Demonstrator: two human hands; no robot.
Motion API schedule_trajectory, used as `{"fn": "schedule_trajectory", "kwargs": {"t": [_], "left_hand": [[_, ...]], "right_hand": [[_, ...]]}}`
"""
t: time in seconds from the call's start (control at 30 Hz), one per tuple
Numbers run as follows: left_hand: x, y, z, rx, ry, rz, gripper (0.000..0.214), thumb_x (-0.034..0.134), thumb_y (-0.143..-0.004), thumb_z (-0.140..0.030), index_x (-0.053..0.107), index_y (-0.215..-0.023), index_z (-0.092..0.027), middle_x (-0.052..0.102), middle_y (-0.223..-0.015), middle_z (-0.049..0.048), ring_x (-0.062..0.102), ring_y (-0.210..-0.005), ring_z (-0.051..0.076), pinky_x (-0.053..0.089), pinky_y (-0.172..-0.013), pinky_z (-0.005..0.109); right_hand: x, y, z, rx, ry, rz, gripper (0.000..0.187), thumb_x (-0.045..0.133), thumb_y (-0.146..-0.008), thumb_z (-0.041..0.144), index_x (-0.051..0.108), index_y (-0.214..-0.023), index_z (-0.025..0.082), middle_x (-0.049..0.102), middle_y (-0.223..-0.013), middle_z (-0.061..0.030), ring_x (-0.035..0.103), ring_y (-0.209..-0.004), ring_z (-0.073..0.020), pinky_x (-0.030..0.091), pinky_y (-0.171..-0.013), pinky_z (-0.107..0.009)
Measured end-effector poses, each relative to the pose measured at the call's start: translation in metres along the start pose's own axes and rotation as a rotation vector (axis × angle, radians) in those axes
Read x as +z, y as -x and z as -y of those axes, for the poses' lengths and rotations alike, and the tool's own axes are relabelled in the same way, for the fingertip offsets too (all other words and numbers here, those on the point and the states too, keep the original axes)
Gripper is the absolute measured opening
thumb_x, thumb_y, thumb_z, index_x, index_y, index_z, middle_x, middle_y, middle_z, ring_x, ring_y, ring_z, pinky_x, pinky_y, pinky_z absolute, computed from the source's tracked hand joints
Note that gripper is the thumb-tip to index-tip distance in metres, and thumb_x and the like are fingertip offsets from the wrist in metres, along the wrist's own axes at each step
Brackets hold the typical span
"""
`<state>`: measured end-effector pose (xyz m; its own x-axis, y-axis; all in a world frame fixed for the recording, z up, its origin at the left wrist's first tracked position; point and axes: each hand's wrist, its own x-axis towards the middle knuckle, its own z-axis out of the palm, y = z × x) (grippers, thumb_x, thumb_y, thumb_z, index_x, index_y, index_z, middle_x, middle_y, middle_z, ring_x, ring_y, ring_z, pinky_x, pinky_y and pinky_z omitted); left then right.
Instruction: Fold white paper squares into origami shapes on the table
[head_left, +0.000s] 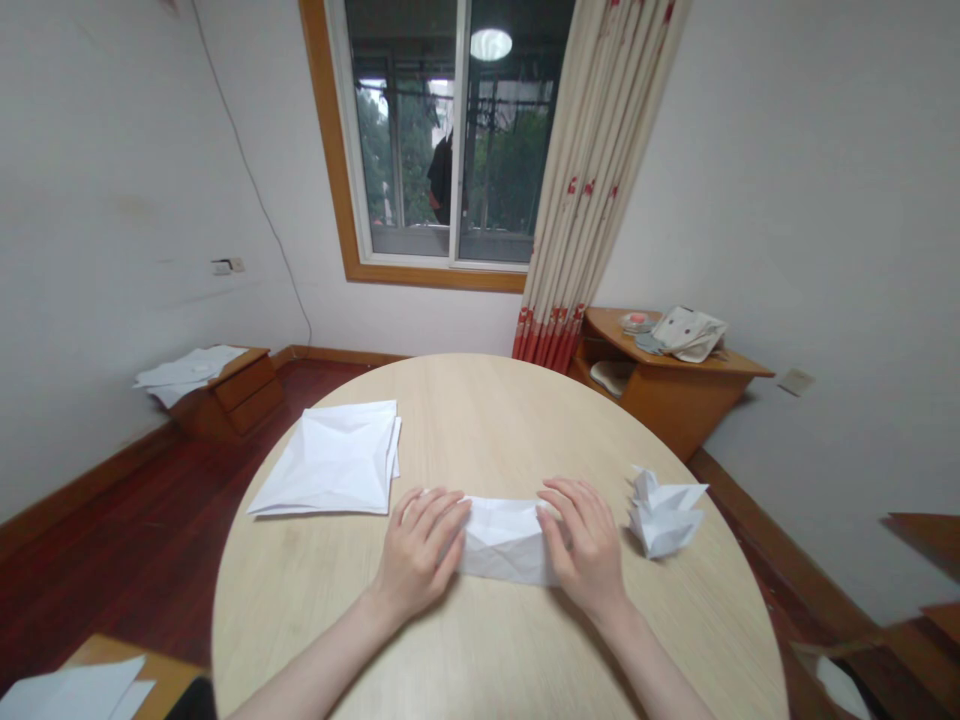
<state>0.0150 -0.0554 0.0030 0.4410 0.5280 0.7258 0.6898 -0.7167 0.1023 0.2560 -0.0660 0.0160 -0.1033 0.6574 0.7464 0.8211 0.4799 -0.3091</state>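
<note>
Over the middle of a round, pale wooden table (480,420), we held 1 creased, folded white paper rectangle (506,562) in 2 bare hands. Our left hand (421,555) curved its fingers and thumb around the left end, while our right hand (587,545) pinched the right end between thumb and fingers; we could not tell how firmly. A stack of creased, square white paper sheets (341,455) lay on the table's left side. We had 1 pointed, folded white paper figure (664,520) on the table's right side.
</note>
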Motion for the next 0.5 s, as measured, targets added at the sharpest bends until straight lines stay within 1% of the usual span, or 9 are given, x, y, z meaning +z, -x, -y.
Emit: {"fn": "schedule_trajectory", "kwargs": {"t": [0.03, 0.07, 0.17, 0.3, 0.4, 0.5], "left_hand": [[0.003, 0.001, -0.003, 0.014, -0.006, 0.034, 0.042, 0.045, -0.09, -0.017, 0.048, -0.131, -0.02, 0.062, -0.123, 0.0091, 0.053, -0.117, 0.024, 0.028, -0.107, 0.043], [0.006, 0.003, -0.005, 0.009, -0.014, 0.063, 0.044, 0.044, -0.091, -0.018, 0.044, -0.135, -0.019, 0.06, -0.127, 0.0096, 0.051, -0.12, 0.024, 0.026, -0.109, 0.043], [0.013, 0.005, -0.009, -0.003, -0.022, 0.127, 0.048, 0.043, -0.092, -0.021, 0.038, -0.14, -0.018, 0.055, -0.133, 0.0116, 0.045, -0.127, 0.025, 0.021, -0.112, 0.046], [0.02, 0.006, -0.008, -0.051, -0.02, 0.153, 0.051, 0.044, -0.092, -0.026, 0.035, -0.141, -0.016, 0.051, -0.137, 0.0138, 0.041, -0.131, 0.028, 0.018, -0.113, 0.051], [0.026, 0.008, -0.005, -0.082, -0.014, 0.162, 0.05, 0.045, -0.093, -0.027, 0.036, -0.14, -0.015, 0.049, -0.138, 0.0148, 0.04, -0.132, 0.029, 0.022, -0.112, 0.053], [0.031, 0.009, -0.003, -0.103, 0.011, 0.195, 0.049, 0.047, -0.092, -0.029, 0.037, -0.138, -0.014, 0.048, -0.138, 0.016, 0.039, -0.132, 0.03, 0.026, -0.11, 0.054]], "right_hand": [[0.003, 0.002, 0.003, -0.026, 0.051, -0.025, 0.019, 0.046, -0.089, 0.023, 0.06, -0.102, 0.023, 0.066, -0.105, -0.0083, 0.058, -0.106, -0.0252, 0.036, -0.101, -0.048], [0.006, 0.005, 0.005, -0.038, 0.099, -0.023, 0.021, 0.046, -0.089, 0.022, 0.06, -0.105, 0.024, 0.067, -0.107, -0.0076, 0.057, -0.109, -0.0255, 0.033, -0.104, -0.049], [0.014, 0.015, 0.011, -0.104, 0.167, 0.021, 0.028, 0.048, -0.087, 0.019, 0.059, -0.112, 0.026, 0.066, -0.115, -0.0055, 0.054, -0.115, -0.0265, 0.023, -0.109, -0.05], [0.024, 0.025, 0.015, -0.156, 0.19, 0.101, 0.036, 0.048, -0.087, 0.017, 0.056, -0.121, 0.027, 0.065, -0.121, -0.0037, 0.05, -0.121, -0.0274, 0.012, -0.111, -0.051], [0.03, 0.025, 0.02, -0.175, 0.184, 0.127, 0.037, 0.047, -0.088, 0.016, 0.056, -0.122, 0.027, 0.067, -0.119, -0.0025, 0.05, -0.122, -0.0264, 0.009, -0.111, -0.05], [0.035, 0.024, 0.025, -0.146, 0.144, 0.126, 0.034, 0.046, -0.089, 0.016, 0.058, -0.119, 0.025, 0.068, -0.117, -0.0032, 0.051, -0.12, -0.0258, 0.011, -0.109, -0.051]]}}
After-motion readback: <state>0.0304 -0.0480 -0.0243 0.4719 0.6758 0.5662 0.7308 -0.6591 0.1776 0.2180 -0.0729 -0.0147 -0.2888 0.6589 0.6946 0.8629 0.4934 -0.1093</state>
